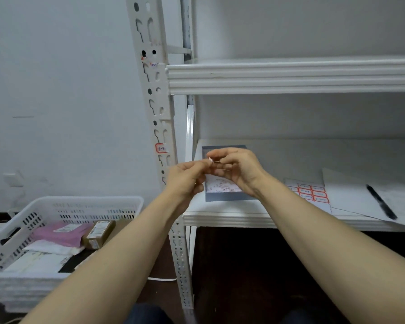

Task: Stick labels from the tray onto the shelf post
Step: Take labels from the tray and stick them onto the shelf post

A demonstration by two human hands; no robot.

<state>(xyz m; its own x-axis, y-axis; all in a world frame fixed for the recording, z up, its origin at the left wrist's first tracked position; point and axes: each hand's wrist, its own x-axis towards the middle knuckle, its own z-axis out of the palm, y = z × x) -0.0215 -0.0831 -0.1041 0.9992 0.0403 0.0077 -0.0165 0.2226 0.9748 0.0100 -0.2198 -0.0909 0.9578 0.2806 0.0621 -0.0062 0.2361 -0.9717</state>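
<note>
Head view, pinching one small label (210, 159) between left hand (185, 177) and right hand (240, 170) just above the tray (227, 197), shelf post (157, 106) close by on the left — best peeled slowly by a corner, then pressed flat.

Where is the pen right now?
In the head view, the pen lies at the far right of the lower shelf, on white paper, just right of the red-bordered label sheet.
</note>
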